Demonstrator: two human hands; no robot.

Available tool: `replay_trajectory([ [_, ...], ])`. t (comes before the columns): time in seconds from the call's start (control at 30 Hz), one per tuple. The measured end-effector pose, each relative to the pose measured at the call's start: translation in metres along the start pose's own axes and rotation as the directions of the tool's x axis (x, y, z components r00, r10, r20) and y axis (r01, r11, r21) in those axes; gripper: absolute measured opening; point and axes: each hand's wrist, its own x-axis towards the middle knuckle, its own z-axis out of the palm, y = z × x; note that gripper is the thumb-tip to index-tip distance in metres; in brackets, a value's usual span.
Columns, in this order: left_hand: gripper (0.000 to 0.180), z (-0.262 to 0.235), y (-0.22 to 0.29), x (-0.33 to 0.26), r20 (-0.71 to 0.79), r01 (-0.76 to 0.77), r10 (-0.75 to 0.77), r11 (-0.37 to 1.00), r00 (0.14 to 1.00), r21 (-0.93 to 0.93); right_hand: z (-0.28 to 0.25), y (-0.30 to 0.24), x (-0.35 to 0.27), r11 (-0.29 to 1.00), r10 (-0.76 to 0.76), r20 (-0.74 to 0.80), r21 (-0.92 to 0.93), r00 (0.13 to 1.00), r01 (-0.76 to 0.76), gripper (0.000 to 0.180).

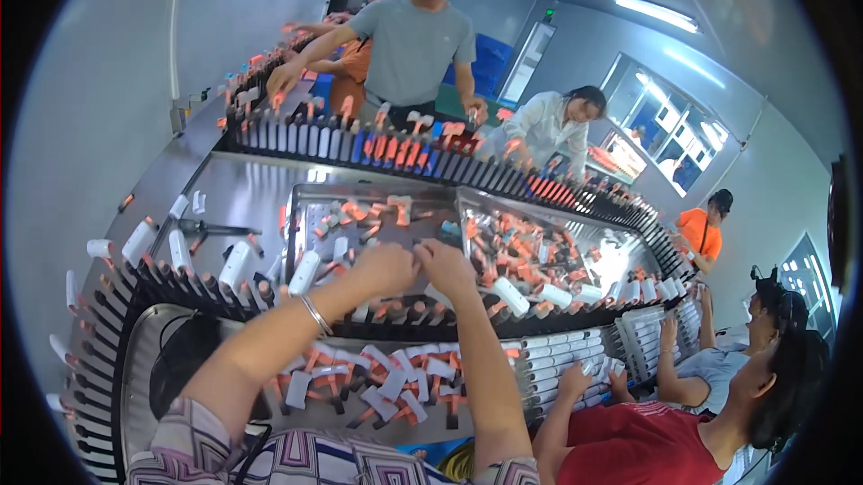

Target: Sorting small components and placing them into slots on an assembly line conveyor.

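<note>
My left hand (pixel 387 271) and my right hand (pixel 446 267) meet over the near row of the black slatted conveyor (pixel 261 303), by the edge of a metal tray (pixel 301 193). Both have their fingers pinched together. Whatever lies between them is too small or hidden to make out. Beside my left wrist a white flat-sided tube (pixel 305 273) stands on the conveyor; other white tubes with orange parts stand along the row. Below my forearms, small orange, black and white pieces (pixel 391 384) lie heaped on a metal surface.
A second metal tray (pixel 620 256) with loose orange pieces is right of the first. The conveyor's far row (pixel 467 170) curves round behind both. A person in grey (pixel 409 49) reaches over it. At right, a person in red (pixel 629 444) works beside rows of white tubes (pixel 562 364).
</note>
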Motion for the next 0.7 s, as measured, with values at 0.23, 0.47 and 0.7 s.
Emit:
replay_trajectory([
  [0.23,0.037,-0.026,-0.035,-0.035,-0.171,0.04,-0.033,0.999,0.985,0.034,0.002,-0.048,-0.005,0.996,-0.085,-0.034,-0.013,0.996,0.084,0.031],
  [0.47,0.021,-0.067,-0.022,-0.045,-0.456,-0.104,0.129,0.991,0.88,0.081,-0.064,-0.054,-0.013,0.978,-0.205,-0.276,-0.021,0.939,0.207,0.032],
  [0.7,0.022,-0.066,0.026,0.014,-0.5,-0.293,0.281,0.954,0.819,0.056,-0.099,-0.019,0.008,0.991,-0.127,-0.386,-0.079,0.914,0.104,0.033],
])
